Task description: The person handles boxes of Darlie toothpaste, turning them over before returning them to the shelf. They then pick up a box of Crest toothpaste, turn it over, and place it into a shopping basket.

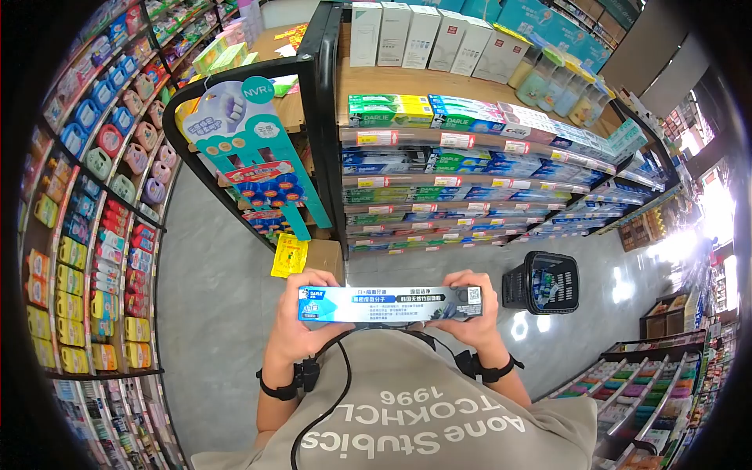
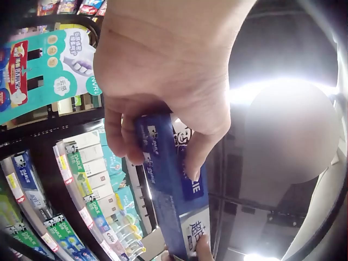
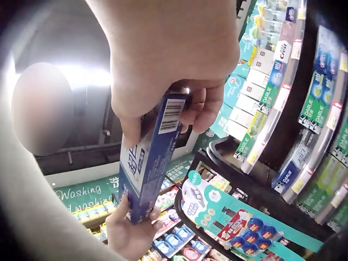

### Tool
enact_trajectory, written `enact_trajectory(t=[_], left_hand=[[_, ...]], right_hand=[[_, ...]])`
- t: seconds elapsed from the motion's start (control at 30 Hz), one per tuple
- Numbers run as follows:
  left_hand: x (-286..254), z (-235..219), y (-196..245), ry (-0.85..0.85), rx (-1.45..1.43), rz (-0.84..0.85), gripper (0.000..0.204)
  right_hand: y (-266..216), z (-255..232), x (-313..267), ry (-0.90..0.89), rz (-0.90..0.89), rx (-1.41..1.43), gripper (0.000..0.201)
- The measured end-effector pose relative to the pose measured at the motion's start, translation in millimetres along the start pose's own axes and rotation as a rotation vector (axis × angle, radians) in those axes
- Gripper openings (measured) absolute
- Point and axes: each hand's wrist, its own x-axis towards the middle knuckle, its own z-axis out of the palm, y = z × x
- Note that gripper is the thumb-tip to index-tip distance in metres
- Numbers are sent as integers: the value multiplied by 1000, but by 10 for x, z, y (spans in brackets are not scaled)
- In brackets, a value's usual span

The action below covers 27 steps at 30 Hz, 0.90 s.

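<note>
A long toothpaste box (image 1: 384, 305), marked DARLIE, is held level in front of the chest, its printed side facing up in the head view. My left hand (image 1: 304, 312) grips one end, my right hand (image 1: 474, 317) the other. In the left wrist view the left thumb lies along the blue face of the toothpaste box (image 2: 176, 190), with fingers on the opposite side. The right wrist view shows a barcode on the toothpaste box (image 3: 149, 157) close to the right hand (image 3: 174, 81), whose thumb and fingers hold it from both sides.
Ahead stands a shelf unit (image 1: 462, 184) stacked with toothpaste boxes. A teal display panel (image 1: 258, 157) hangs at its left end. On the floor to the right sits a black shopping basket (image 1: 540, 282) with items inside. Shelves of bottles (image 1: 102, 196) line the left side.
</note>
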Motion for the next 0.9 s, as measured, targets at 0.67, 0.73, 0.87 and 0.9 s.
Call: enact_trajectory(t=[0.67, 0.73, 0.87, 0.9], left_hand=[[119, 41, 12, 145, -323, -314, 107], [124, 30, -30, 195, -340, -344, 102], [127, -16, -124, 208, -349, -369, 93], [114, -35, -140, 198, -355, -382, 92]], right_hand=[[-25, 72, 76, -20, 406, 513, 114], [-108, 70, 94, -102, 447, 522, 115], [-219, 146, 157, -151, 492, 305, 104], [-197, 153, 150, -143, 483, 251, 99]])
